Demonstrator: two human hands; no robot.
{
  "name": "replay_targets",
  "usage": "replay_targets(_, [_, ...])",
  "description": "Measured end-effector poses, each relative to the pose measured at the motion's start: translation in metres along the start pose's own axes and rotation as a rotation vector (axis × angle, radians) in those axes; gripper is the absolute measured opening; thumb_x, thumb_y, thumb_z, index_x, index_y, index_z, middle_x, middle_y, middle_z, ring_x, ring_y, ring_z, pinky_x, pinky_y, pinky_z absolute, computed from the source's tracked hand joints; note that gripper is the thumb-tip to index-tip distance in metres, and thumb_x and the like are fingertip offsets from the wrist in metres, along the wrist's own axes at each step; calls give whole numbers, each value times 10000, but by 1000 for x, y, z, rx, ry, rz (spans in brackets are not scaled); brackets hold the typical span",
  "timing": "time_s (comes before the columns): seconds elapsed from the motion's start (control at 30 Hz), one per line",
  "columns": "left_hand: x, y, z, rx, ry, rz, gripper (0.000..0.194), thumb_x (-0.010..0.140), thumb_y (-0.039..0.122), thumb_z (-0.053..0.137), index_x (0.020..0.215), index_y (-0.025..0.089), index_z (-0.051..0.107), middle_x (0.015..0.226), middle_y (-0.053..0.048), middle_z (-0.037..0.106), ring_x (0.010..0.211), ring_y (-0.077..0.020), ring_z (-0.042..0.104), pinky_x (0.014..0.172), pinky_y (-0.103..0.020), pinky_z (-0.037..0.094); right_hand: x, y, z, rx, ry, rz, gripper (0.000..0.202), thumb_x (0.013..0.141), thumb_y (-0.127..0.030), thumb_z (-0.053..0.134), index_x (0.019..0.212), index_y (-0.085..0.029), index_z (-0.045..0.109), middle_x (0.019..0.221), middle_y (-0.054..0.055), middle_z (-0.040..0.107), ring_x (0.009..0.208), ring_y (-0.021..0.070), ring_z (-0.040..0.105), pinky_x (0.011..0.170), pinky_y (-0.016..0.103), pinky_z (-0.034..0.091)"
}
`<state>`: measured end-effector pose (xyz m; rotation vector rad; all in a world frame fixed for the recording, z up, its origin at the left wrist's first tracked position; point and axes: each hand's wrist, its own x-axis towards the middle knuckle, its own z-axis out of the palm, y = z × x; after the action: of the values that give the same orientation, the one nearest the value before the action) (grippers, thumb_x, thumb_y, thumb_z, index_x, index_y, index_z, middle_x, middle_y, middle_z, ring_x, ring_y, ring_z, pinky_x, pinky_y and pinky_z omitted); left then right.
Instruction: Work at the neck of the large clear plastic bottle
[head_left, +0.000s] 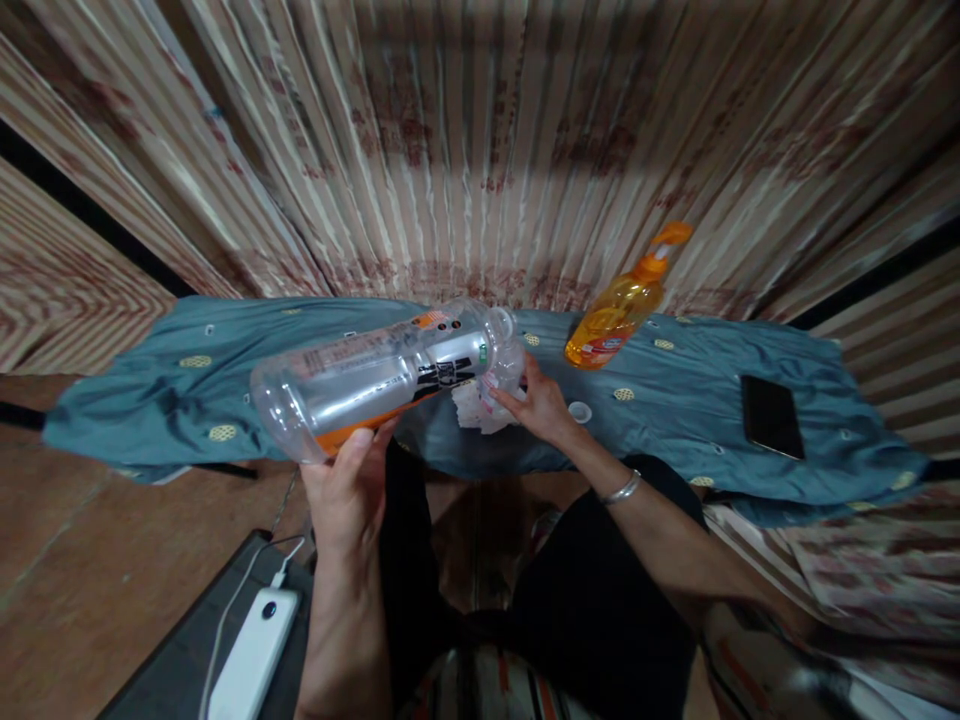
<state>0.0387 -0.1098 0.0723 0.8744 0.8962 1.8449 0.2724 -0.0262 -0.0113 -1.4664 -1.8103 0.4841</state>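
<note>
A large clear plastic bottle [375, 375] with a silver, black and orange label lies tilted over the cloth, its neck toward the right. My left hand [349, 485] grips it near its base from below. My right hand [540, 400] is closed around a small clear plastic piece [506, 365] that meets the large bottle's mouth; whether this is a cup or a small bottle is unclear. Beneath it rests a crumpled whitish paper [480, 410]. Just right of my right hand, a small white cap [580, 412] sits on the cloth.
An orange pump bottle [615, 315] stands at the back right. A black phone [772, 415] lies farther right on the teal cloth [202, 380]. Curtains [450, 150] hang behind. At lower left, a white power bank [255, 650] with a cable rests on a dark surface.
</note>
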Motion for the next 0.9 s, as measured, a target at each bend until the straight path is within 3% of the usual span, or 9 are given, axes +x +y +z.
replay_targets(0.5, [0, -1, 0, -55, 55, -6, 528, 607, 314, 919, 1102, 338, 738, 1200, -10, 736, 1080, -249, 704, 909, -382, 595, 0, -2, -4, -17, -26, -1, 810, 823, -464, 709, 1495, -156, 377, 1289, 160, 687, 1116, 346, 699, 959, 481, 556])
replay_targets(0.9, [-2, 3, 8, -75, 50, -20, 653, 608, 307, 923, 1215, 382, 694, 1293, -1, 703, 1241, -286, 637, 976, -407, 576, 3, -3, -9, 29, -41, 16, 963, 813, -471, 725, 1569, -130, 235, 1379, 193, 626, 1123, 345, 699, 987, 506, 552])
